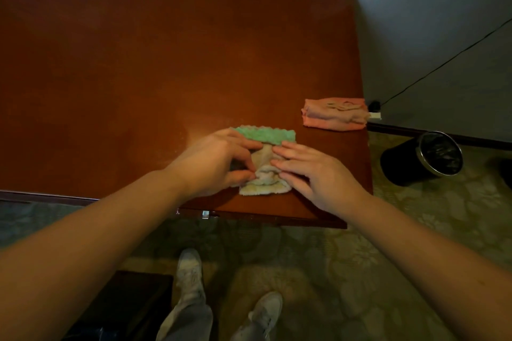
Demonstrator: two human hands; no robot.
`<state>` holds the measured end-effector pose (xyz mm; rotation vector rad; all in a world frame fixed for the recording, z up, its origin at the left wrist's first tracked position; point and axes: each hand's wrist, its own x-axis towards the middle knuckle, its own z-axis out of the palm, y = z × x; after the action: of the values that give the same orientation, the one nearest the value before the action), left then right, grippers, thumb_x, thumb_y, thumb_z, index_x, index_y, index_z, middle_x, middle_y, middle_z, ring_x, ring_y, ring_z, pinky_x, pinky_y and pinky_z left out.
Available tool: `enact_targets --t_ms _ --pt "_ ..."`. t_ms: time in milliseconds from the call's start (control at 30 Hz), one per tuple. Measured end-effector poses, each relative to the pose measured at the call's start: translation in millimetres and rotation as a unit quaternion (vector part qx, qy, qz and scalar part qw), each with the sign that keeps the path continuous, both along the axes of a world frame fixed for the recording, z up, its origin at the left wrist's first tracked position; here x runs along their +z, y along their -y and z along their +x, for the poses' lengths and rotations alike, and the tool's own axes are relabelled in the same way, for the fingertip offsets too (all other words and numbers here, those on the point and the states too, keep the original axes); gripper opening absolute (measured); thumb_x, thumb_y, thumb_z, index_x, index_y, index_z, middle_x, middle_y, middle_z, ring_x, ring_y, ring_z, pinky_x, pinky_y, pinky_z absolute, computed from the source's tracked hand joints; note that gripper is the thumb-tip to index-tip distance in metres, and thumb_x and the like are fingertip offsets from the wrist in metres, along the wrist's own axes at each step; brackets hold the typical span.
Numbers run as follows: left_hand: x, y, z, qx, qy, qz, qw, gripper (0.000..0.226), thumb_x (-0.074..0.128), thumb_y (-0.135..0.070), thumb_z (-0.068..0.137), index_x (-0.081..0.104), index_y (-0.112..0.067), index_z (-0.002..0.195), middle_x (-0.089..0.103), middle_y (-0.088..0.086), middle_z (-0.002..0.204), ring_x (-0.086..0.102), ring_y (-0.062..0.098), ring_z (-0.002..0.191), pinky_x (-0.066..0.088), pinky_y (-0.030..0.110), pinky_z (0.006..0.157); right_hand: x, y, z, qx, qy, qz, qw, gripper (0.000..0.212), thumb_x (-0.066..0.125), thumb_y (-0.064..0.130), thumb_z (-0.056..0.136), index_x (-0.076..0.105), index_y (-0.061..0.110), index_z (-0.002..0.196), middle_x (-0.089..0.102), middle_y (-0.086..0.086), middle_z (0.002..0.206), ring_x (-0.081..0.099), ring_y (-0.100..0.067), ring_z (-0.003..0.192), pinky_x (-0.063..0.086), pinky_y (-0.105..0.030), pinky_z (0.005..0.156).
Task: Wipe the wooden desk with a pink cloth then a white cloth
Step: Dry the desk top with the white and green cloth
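Both hands are down at the near right corner of the wooden surface (138, 63), working the white cloth (266, 184) between them. The cloth lies bunched and creased on the wood, close to the front edge, with a green scalloped band (263, 134) along its far side. The left hand (219, 159) is curled over the cloth's left part, thumb and fingertips pinching a fold in the middle. The right hand (313, 171) comes in from the other side with its fingers straight and together, lying flat on the cloth's right part and holding nothing. The fingertips of the two hands almost meet over the crumpled centre.

Over at the right edge of the surface, apart from the hands, the pink cloth (333, 113) sits folded into a neat oblong, untouched. Just past it, by the wall, there's a small plug (374, 108) with a thin black cable (443, 63) running up and away. On the patterned carpet (415, 216) to the right stands a dark bin (424, 158) with a black liner. Below the front edge, the person's pale shoes (191, 277) show on the floor
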<state>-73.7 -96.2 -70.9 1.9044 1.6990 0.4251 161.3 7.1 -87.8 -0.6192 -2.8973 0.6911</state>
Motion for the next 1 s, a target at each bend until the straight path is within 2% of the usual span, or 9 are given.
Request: enact_targets --t_ms 67,200,300,433,633,767,900,1000 --pt "0 3 2 0.008 0.001 -0.002 1.000 0.011 0.073 -0.041 0.085 0.074 -0.034 0.093 0.053 -0.021 0.139 0.042 0.003 0.125 0.042 0.033 0.104 0 8 1 -0.016 0.001 -0.006 1.000 0.035 0.061 0.026 0.097 0.065 0.021 0.132 0.054 0.001 0.144 0.042 -0.012 0.140 0.036 -0.033 0.116" --pt "-1 32 6 -0.013 0.012 -0.005 1.000 0.010 0.073 -0.040 0.084 0.074 -0.035 0.093 0.053 -0.023 0.137 0.040 -0.003 0.126 0.037 0.023 0.104 1 39 18 0.007 0.000 -0.027 1.000 0.038 0.057 0.029 0.097 0.062 0.022 0.133 0.051 0.004 0.146 0.041 -0.011 0.141 0.033 -0.032 0.117" --pt "1 29 8 0.001 0.014 -0.009 1.000 0.012 0.073 -0.042 0.084 0.075 -0.035 0.094 0.055 -0.022 0.136 0.042 -0.002 0.122 0.039 0.025 0.102 2 29 12 0.014 -0.004 -0.024 1.000 0.035 0.057 0.029 0.097 0.066 0.022 0.129 0.056 0.003 0.142 0.046 -0.012 0.137 0.039 -0.035 0.114" --pt "3 19 14 0.038 0.003 0.001 0.999 0.010 0.075 -0.038 0.084 0.076 -0.032 0.092 0.058 -0.017 0.134 0.044 0.004 0.121 0.043 0.033 0.103 6 22 -1 -0.028 -0.003 -0.025 0.999 0.031 0.066 0.021 0.095 0.069 0.018 0.125 0.060 0.000 0.138 0.050 -0.014 0.133 0.041 -0.037 0.113" --pt "2 44 28 0.010 0.016 -0.016 1.000 0.010 0.072 -0.039 0.085 0.074 -0.034 0.093 0.056 -0.020 0.136 0.041 0.000 0.125 0.042 0.028 0.104 6 53 32 -0.026 -0.001 -0.053 0.998 0.033 0.055 0.031 0.095 0.068 0.021 0.125 0.057 0.006 0.140 0.042 -0.005 0.138 0.029 -0.022 0.117" --pt "1 34 35 0.024 0.014 -0.006 1.000 0.011 0.073 -0.040 0.084 0.075 -0.035 0.093 0.059 -0.020 0.132 0.044 0.001 0.119 0.046 0.030 0.100 7 38 31 -0.022 -0.011 -0.051 0.998 0.029 0.062 0.025 0.094 0.070 0.020 0.121 0.062 0.005 0.135 0.048 -0.005 0.133 0.036 -0.026 0.114" --pt "-3 35 46 0.075 0.024 0.000 0.997 0.008 0.074 -0.038 0.083 0.074 -0.035 0.091 0.059 -0.022 0.131 0.044 0.002 0.117 0.046 0.033 0.099 6 41 31 -0.056 -0.016 -0.048 0.997 0.030 0.065 0.021 0.094 0.070 0.019 0.123 0.061 0.004 0.137 0.047 -0.006 0.133 0.033 -0.024 0.116" --pt "-4 44 55 0.065 0.038 -0.004 0.997 0.008 0.074 -0.038 0.083 0.074 -0.034 0.091 0.057 -0.023 0.132 0.043 0.001 0.119 0.044 0.029 0.099 4 52 48 -0.041 -0.013 -0.049 0.998 0.031 0.060 0.025 0.094 0.069 0.018 0.124 0.059 0.005 0.139 0.045 -0.006 0.136 0.029 -0.020 0.117"
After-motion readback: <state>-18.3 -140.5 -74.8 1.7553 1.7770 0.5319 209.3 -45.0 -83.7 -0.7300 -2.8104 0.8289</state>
